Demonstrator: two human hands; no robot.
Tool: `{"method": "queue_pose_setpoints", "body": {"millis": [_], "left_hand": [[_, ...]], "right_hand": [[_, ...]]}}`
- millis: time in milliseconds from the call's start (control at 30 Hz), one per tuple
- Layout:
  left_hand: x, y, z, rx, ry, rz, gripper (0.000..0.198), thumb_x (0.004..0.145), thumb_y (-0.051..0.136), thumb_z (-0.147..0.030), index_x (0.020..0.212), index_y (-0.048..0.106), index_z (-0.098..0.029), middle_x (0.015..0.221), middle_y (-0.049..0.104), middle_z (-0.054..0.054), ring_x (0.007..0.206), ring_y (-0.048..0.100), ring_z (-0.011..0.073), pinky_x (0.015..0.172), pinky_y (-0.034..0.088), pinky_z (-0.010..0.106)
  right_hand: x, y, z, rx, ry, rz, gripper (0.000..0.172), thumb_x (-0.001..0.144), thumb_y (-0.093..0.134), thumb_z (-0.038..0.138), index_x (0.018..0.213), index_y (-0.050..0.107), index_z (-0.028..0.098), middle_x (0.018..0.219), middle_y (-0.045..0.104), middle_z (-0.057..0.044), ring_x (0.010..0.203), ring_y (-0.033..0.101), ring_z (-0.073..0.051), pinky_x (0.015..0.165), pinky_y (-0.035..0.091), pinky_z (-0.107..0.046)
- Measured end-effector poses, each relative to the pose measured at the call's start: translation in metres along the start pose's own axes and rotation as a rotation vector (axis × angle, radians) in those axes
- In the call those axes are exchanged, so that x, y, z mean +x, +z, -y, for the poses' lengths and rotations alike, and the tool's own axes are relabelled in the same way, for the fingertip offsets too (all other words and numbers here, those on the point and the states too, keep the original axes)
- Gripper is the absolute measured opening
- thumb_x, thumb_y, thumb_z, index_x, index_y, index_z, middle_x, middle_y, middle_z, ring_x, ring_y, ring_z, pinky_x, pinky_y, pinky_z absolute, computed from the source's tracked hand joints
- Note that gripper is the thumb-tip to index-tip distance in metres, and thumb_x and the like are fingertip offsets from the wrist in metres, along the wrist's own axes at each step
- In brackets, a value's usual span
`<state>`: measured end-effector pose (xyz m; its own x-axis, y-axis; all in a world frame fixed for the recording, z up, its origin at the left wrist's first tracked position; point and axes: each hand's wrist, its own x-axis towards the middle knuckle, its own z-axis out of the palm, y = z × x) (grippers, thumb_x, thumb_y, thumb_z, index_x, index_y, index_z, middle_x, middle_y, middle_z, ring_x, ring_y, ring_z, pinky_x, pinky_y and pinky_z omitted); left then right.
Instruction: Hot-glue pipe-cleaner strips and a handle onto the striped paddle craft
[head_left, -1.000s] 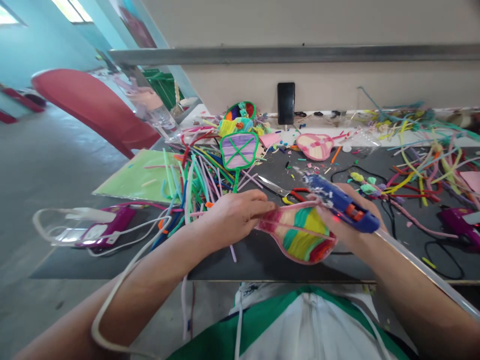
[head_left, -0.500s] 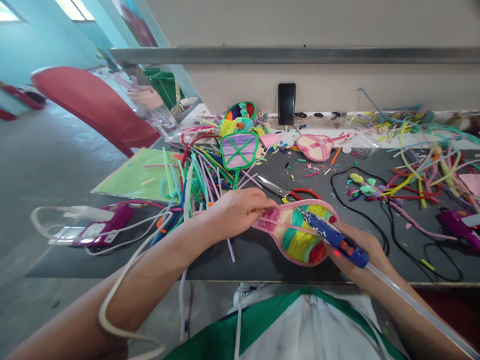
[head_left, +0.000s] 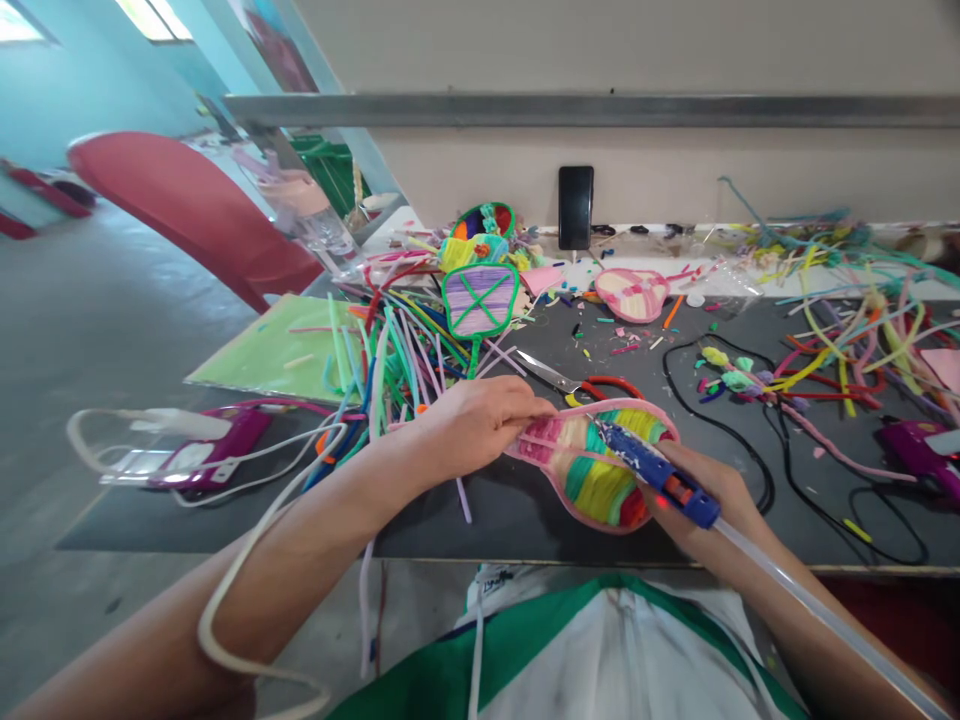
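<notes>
A paddle-shaped craft piece (head_left: 589, 485) with coloured stripes and a pink rim lies in front of me over the dark tabletop. My left hand (head_left: 491, 420) is closed, pinching its narrow pink end at the left. In my right hand (head_left: 701, 490) is a blue glue gun (head_left: 660, 475) with a red light and a long clear glue stick out of its back. The nozzle end rests at or just over the striped face, beside a thin pink strip; contact is unclear. Scissors (head_left: 611, 385) with red-orange handles lie just beyond the piece.
Loose pipe cleaners (head_left: 405, 360) are heaped left of centre beside a green-purple paddle shape (head_left: 480, 300). A phone (head_left: 575, 208) leans on the wall. Purple power banks with a white cable (head_left: 247, 450) and a black cable (head_left: 769, 450) lie left and right. A red chair (head_left: 187, 215) stands at left.
The glue gun has shifted slightly left and its tip has moved along the striped face. My left hand keeps its hold on the narrow end.
</notes>
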<state>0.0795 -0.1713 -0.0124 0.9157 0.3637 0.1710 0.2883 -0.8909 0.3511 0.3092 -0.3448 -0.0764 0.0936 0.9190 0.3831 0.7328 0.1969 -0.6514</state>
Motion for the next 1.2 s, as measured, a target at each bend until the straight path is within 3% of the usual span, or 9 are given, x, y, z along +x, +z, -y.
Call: {"method": "queue_pose_setpoints", "body": {"millis": [100,300,500,733,867,967,1100,1200], "left_hand": [[0.0,0.0,0.0,-0.001,-0.001,-0.004,0.032,0.089,0.046,-0.013,0.11,0.069,-0.02,0.102,0.068,0.005,0.092,0.064,0.0141,0.081,0.048,0.024],[-0.001,0.0,0.002,0.003,-0.001,0.004,0.032,0.09,0.045,-0.013,0.112,0.068,-0.02,0.104,0.067,0.005,0.094,0.064,0.0139,0.082,0.048,0.024],[-0.002,0.001,0.002,0.014,-0.015,0.009,0.033,0.09,0.045,-0.013,0.112,0.068,-0.021,0.105,0.067,0.004,0.094,0.064,0.0139,0.082,0.048,0.024],[-0.001,0.0,0.0,0.006,-0.002,0.014,0.033,0.089,0.045,-0.012,0.111,0.068,-0.021,0.101,0.067,0.004,0.091,0.064,0.0128,0.08,0.047,0.022],[-0.001,0.0,0.0,0.017,-0.015,0.013,0.033,0.09,0.045,-0.013,0.112,0.068,-0.022,0.104,0.067,0.004,0.093,0.064,0.0131,0.08,0.048,0.023],[-0.002,0.002,0.001,0.022,-0.017,0.013,0.033,0.09,0.045,-0.014,0.112,0.068,-0.022,0.104,0.067,0.004,0.093,0.064,0.0136,0.081,0.048,0.023],[-0.003,0.002,0.003,0.012,-0.012,-0.003,0.033,0.089,0.047,-0.012,0.111,0.069,-0.023,0.103,0.067,0.003,0.092,0.064,0.0133,0.081,0.047,0.023],[-0.004,0.0,0.002,-0.009,0.003,-0.001,0.033,0.088,0.047,-0.011,0.111,0.068,-0.022,0.102,0.067,0.003,0.092,0.064,0.0129,0.081,0.047,0.022]], "right_hand": [[0.0,0.004,0.002,0.008,-0.008,0.027,0.02,0.074,0.059,0.018,0.094,0.062,0.02,0.082,0.068,-0.004,0.068,0.065,-0.017,0.061,0.05,-0.024],[0.005,0.003,0.014,0.022,0.036,0.099,0.017,0.074,0.056,0.017,0.089,0.062,0.02,0.079,0.068,-0.004,0.067,0.064,-0.016,0.061,0.05,-0.024],[0.004,0.008,0.006,0.013,0.018,0.032,0.023,0.074,0.057,0.018,0.096,0.063,0.019,0.087,0.07,-0.005,0.073,0.067,-0.018,0.067,0.051,-0.025],[0.007,0.003,0.01,0.03,0.014,0.065,0.018,0.075,0.056,0.015,0.09,0.063,0.02,0.075,0.068,-0.001,0.062,0.063,-0.014,0.056,0.048,-0.021],[0.008,0.009,0.011,-0.015,-0.072,-0.038,0.024,0.073,0.057,0.016,0.096,0.061,0.018,0.084,0.07,-0.005,0.07,0.067,-0.016,0.064,0.052,-0.023],[0.009,0.013,0.012,-0.04,-0.062,0.024,0.019,0.071,0.056,0.015,0.089,0.061,0.019,0.08,0.07,-0.004,0.068,0.067,-0.016,0.062,0.052,-0.023],[0.006,0.003,0.009,-0.05,-0.006,-0.023,0.02,0.074,0.058,0.021,0.093,0.063,0.02,0.083,0.071,-0.005,0.068,0.067,-0.017,0.061,0.052,-0.025],[0.003,-0.017,0.008,-0.008,0.114,-0.038,0.012,0.076,0.061,0.026,0.086,0.064,0.021,0.073,0.068,-0.002,0.06,0.063,-0.017,0.055,0.049,-0.025]]}}
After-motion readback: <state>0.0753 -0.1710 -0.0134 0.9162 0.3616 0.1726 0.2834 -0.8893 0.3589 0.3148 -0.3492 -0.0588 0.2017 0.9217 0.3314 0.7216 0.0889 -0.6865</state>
